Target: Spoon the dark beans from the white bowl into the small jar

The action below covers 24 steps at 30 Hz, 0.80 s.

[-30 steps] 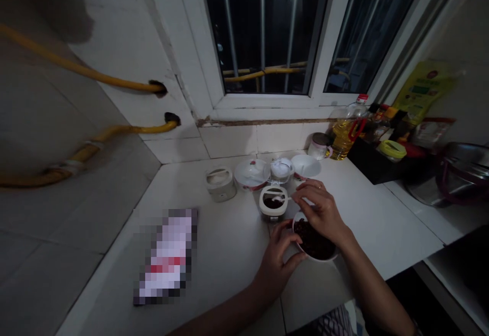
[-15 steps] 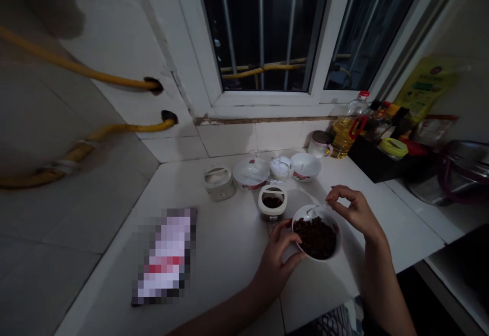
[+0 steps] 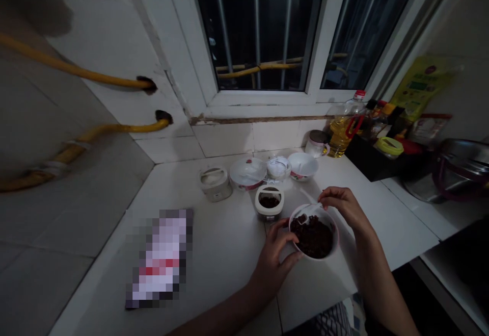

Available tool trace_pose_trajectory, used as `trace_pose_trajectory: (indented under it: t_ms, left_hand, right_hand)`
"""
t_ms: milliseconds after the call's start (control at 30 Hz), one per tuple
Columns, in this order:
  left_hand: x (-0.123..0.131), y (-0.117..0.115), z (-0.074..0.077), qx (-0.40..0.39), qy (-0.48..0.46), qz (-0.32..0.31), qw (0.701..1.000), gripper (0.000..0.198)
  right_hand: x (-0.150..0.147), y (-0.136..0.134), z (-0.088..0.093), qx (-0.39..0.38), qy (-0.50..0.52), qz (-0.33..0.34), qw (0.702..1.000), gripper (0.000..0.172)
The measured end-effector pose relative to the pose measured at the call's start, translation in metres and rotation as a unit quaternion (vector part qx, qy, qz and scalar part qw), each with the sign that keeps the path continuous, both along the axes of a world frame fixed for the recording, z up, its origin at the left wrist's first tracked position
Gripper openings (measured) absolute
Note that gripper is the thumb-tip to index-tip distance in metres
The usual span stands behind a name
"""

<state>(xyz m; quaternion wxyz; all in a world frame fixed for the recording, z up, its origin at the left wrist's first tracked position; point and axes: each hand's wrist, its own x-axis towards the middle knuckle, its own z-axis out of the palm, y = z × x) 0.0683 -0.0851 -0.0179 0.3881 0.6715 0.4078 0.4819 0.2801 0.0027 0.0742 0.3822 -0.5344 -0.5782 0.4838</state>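
My left hand (image 3: 278, 247) grips the near-left rim of a white bowl (image 3: 334, 224) that holds a dark reddish-brown chunky mass (image 3: 315, 239). Between the fingers of my right hand (image 3: 342, 204) is the handle of a small white spoon (image 3: 304, 218); its tip carries some of the dark mass at the bowl's far-left side. Just behind and left of the bowl stands a square container (image 3: 269, 204) with a white rim, with dark contents inside.
Along the back are a white-lidded container (image 3: 214, 184), a wide bowl (image 3: 248, 174), a small tub of white stuff (image 3: 278, 168) and another bowl (image 3: 303, 166). An oil bottle (image 3: 340, 132), a lidded jar (image 3: 317, 145) and a metal pot (image 3: 451, 173) stand right. A blurred-out packet (image 3: 160, 259) lies left.
My right hand has moved a little left and the spoon now shows dark chunks on its tip. The left hand still holds the bowl. The whole view has shifted slightly.
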Motion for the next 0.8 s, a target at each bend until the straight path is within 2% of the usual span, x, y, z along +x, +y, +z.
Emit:
trace_pose_trajectory:
  t_ms: [367,800]
  left_hand:
    - [0.003,0.001,0.001,-0.003,-0.002,0.012,1.000,0.009]
    - [0.004,0.002,0.005,-0.017,0.001,0.012,1.000,0.010]
  right_hand:
    - [0.000,0.002,-0.001,0.003,0.028,-0.015,0.999,0.008]
    - [0.000,0.011,-0.014,0.015,0.106,-0.020,0.994,0.005]
